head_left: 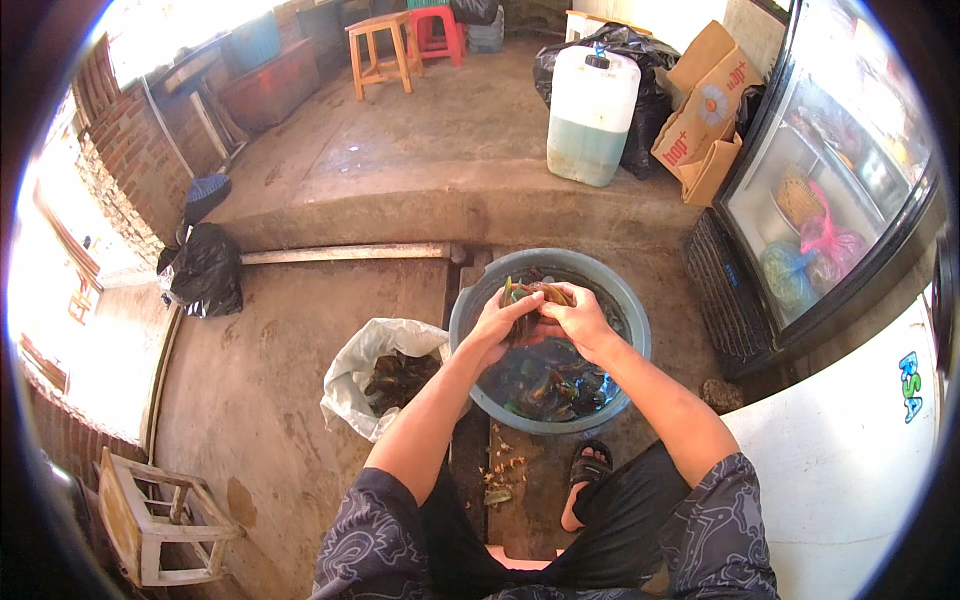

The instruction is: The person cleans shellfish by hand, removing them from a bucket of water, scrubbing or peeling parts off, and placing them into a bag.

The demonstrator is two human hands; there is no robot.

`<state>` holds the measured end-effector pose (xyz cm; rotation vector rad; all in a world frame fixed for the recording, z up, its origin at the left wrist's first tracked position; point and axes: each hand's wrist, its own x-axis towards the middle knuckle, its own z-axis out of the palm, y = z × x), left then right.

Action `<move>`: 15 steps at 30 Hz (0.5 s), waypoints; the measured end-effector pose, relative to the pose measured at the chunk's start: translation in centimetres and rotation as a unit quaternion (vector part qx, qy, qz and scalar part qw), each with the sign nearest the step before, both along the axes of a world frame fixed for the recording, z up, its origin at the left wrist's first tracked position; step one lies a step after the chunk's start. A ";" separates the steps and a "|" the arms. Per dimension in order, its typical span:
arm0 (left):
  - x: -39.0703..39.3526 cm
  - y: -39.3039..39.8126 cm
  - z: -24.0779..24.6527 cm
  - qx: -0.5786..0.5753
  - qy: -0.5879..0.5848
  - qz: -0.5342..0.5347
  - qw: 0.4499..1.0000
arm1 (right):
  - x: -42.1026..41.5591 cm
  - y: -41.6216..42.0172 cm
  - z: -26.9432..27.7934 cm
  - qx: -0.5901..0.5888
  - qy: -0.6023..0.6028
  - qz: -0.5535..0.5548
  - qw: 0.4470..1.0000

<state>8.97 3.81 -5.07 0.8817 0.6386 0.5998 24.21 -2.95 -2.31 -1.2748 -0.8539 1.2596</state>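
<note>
A round grey-blue plastic tub (551, 429) of dark water sits on the floor before me, with green-shelled mussels (551, 394) lying in its near half. Over the tub, my left hand (504, 319) and my right hand (581, 315) come together around a small clump of green and brown mussels (529, 294). Both thumbs press at the top of the clump, and the fingers underneath are partly hidden. To the left of the tub, an open white sack (349, 375) holds a heap of dark mussels (401, 381), partly covered by my left forearm.
Food scraps (504, 472) litter the floor by my sandalled foot (589, 469). A concrete step (420, 206) rises beyond the tub, bearing a jerrycan (592, 112) and a cardboard box (701, 112). A glass-door fridge (817, 195) stands right; a wooden stool (161, 517) lies left.
</note>
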 end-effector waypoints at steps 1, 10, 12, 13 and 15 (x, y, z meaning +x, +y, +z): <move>0.0 0.0 -0.1 -0.014 -0.005 0.004 1.000 | 0.0 -0.1 0.3 -0.008 0.000 0.002 1.000; -1.0 -0.6 1.9 0.012 -0.002 0.063 0.998 | 3.7 -0.5 1.8 -0.073 0.007 0.015 0.997; -0.9 -0.4 1.4 0.033 -0.011 0.044 0.998 | 4.3 -0.7 1.6 -0.081 0.091 0.057 0.991; -0.9 -0.4 1.1 0.044 -0.015 0.034 0.998 | 4.3 -0.6 1.6 -0.086 0.133 0.079 0.984; -0.5 -0.8 0.7 0.068 -0.019 0.053 0.996 | 3.5 -0.8 2.3 -0.070 0.118 0.089 0.986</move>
